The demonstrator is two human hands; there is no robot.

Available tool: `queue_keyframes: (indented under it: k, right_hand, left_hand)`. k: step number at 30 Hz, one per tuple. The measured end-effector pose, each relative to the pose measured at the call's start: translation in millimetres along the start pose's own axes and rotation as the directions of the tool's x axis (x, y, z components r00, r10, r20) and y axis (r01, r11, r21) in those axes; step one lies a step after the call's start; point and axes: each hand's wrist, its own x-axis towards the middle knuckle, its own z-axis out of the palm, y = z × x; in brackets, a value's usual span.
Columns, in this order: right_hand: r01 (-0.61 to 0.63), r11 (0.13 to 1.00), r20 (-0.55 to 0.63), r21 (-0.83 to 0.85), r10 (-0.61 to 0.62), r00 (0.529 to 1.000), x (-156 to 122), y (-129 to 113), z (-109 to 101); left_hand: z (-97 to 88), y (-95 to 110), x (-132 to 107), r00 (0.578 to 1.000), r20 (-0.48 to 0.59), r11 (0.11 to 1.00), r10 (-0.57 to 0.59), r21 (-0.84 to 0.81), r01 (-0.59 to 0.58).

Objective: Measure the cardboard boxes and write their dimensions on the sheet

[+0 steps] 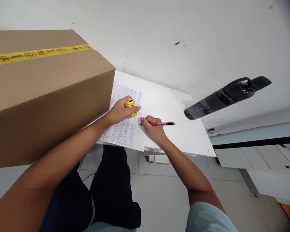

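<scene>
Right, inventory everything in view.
Cardboard box: 1, brown, left
Adhesive strip: 1, yellow, on box
Table: 1, white, centre
Written paper: 1+, white, on table
Tape measure: 1, yellow, left hand
Pen: 1, red, right hand
Bottle-shaped object: 1, black, right
Wall: 1, white, behind
Floor: 1, grey, below
Furniture: 1+, whitish, right
Metallic item: 1, silvery, below
Left hand: 1, bare, centre
Right hand: 1, bare, centre
Trousers: 1, dark, bottom
Shirt: 1, greenish, bottom

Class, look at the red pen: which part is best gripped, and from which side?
Probably the lower barrel, pinched from the right between thumb and fingers. The pen is slim, with its tip end on the left by the written paper and its black end pointing right, which suits the right hand.
</scene>
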Motion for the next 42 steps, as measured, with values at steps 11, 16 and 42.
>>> queue_keyframes:
  k: [11, 16, 42]
  right_hand:
    - [0.002, 1.000, 0.022, -0.001, -0.002, 1.000, 1.3, -1.2, -0.4]
    - [0.007, 1.000, -0.024, -0.006, -0.007, 1.000, 0.9, -0.2, 0.2]
    - [0.033, 0.999, -0.009, 0.002, -0.033, 0.999, 0.5, -0.1, -1.8]
  left_hand:
    - [0.9, -0.1, -1.6, 1.000, 0.012, 1.000, -0.002, -0.021, 0.002]
    - [1.7, 1.6, -3.1, 1.000, 0.016, 1.000, -0.003, -0.011, 0.003]
    - [3.5, 2.8, -3.5, 1.000, 0.015, 1.000, 0.002, 0.009, -0.002]
